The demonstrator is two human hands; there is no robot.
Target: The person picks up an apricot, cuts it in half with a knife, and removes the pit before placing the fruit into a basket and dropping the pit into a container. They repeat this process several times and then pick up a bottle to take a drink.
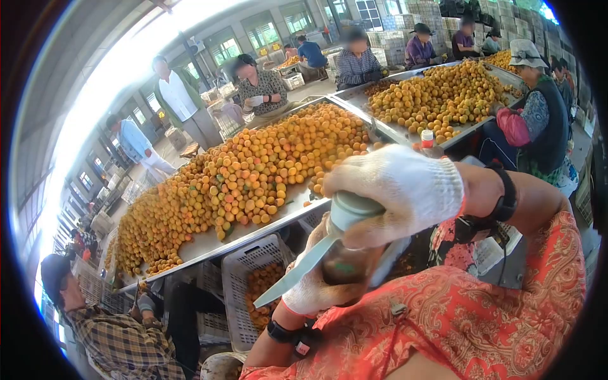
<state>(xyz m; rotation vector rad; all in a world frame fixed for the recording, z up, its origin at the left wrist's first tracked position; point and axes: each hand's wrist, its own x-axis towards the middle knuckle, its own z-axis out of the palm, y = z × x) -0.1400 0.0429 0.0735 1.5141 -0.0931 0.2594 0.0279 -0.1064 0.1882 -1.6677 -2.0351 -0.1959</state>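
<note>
Close in front of me is a drinking bottle (353, 261) with a brownish, see-through body. On top sits its grey-green lid (352, 209), from which a pale flat strap (296, 272) sticks out to the lower left. My left hand (307, 290), in a white work glove, is wrapped around the body from below. From above, my right hand (399, 190), gloved the same way, grips the lid with the thumb at the near side and fingers over the far side. The lid is on or right at the bottle's mouth, which is hidden.
Behind my hands a metal sorting table (209, 250) bears a heap of orange apricot-like fruit (253, 171). A second heap (437, 95) lies farther right. Plastic crates (244, 316) stand below the edge. A person in a plaid shirt (120, 335) sits at left; others line the tables.
</note>
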